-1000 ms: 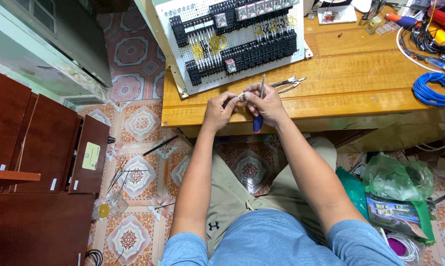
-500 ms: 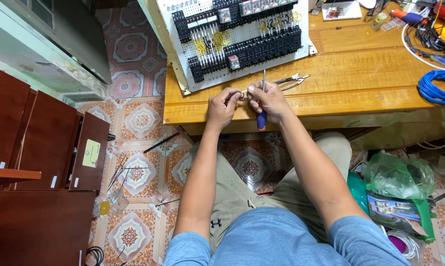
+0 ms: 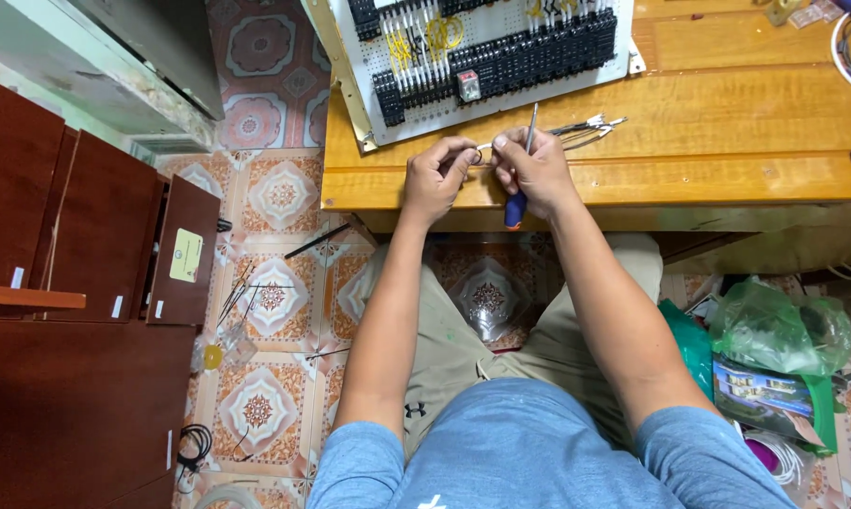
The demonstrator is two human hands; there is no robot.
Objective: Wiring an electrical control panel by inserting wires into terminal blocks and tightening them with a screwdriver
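From your head camera, your left hand [image 3: 437, 176] pinches one end of a thin wire [image 3: 483, 151] at the wooden table's [image 3: 727, 123] front edge, your right hand [image 3: 535, 170] pinching the other end. That right hand also clamps a blue-handled screwdriver [image 3: 520, 179] upright, handy, just below the white panel of black terminal blocks [image 3: 487, 71]

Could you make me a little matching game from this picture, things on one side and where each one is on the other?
Things:
1. screwdriver
2. white panel
3. green plastic bag
4. dark wooden cabinet

Places:
A. on the floor beside the person's right leg
B. in the right hand, blue handle pointing down
C. lying on the wooden table, covered in black parts and wires
D. standing on the person's left side

Pairs: 1-B, 2-C, 3-A, 4-D
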